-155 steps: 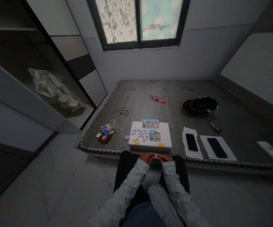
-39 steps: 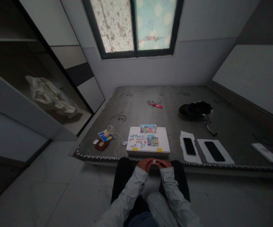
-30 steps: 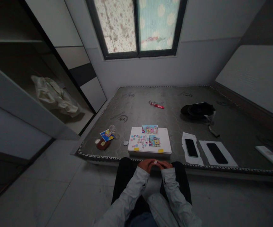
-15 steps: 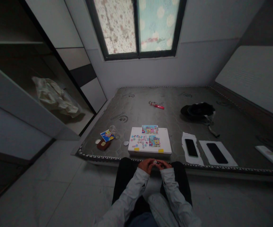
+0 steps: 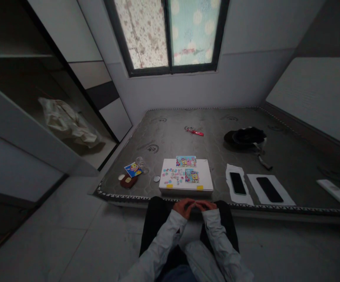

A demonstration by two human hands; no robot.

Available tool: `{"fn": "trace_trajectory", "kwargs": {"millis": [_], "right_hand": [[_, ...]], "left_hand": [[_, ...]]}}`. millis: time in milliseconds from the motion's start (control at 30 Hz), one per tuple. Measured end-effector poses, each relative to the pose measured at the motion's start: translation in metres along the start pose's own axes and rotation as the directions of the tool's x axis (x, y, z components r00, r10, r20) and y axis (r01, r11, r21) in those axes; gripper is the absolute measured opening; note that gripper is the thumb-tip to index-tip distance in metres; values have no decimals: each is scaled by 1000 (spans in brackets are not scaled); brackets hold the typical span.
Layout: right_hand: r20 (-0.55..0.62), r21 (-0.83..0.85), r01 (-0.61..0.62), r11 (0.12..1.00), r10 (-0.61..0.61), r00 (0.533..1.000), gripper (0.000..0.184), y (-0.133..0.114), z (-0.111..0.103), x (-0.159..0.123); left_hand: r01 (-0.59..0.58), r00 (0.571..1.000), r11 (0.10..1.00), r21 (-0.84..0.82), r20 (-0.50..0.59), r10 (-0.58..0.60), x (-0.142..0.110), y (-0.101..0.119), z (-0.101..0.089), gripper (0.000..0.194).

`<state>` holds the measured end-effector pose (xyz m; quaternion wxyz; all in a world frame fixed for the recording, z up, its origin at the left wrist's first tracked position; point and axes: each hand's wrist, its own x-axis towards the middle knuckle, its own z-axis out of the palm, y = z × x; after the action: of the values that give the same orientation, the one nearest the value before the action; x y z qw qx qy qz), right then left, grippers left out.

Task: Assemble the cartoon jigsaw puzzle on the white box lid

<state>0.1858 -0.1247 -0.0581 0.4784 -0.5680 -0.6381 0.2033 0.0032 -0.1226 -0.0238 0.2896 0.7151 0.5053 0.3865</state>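
My left hand [image 5: 185, 206] and my right hand [image 5: 206, 205] meet over my lap, just below the mattress edge. Their fingers are curled and pinched together around something tiny and pale that I cannot make out. Right in front of them a white board [image 5: 205, 179] lies on the grey mattress [image 5: 246, 156]. On the board are loose jigsaw pieces [image 5: 172, 176], a partly built picture [image 5: 192, 176] and a reference picture [image 5: 186, 161] at its far edge.
Left of the board lie a small puzzle card [image 5: 133, 169], a clear cup [image 5: 142, 162], a brown pouch [image 5: 128, 181] and a round lid [image 5: 157, 179]. Two phones [image 5: 237, 183] [image 5: 269, 189] rest on white paper at the right. A black cap [image 5: 244, 137] and red packet [image 5: 196, 132] lie farther back.
Both hands stay together over my lap, fingers shifting slightly around the small thing. My view has drifted a little; the things on the mattress have not moved.
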Motion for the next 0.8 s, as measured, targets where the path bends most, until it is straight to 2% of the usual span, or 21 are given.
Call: {"fn": "trace_trajectory", "kwargs": {"millis": [167,467,700,800], "right_hand": [[19,30,27,999,-28,999,53,-2,-8,1],[-33,35,20,999,-19,999,51,0,-5,-2],[-7,33,38,999,-38,999,54,3,-1,-2],[23,30,50,998,-51,998,46,2,-1,-2]], "left_hand": [[9,1000,999,-43,22,-8,1,3,-2,20],[20,999,997,-72,47,-16,5,3,-5,21],[50,999,997,-64,14,-49,3,6,-5,20],[65,998,996,-57,-8,-65,2,7,-5,20]]}}
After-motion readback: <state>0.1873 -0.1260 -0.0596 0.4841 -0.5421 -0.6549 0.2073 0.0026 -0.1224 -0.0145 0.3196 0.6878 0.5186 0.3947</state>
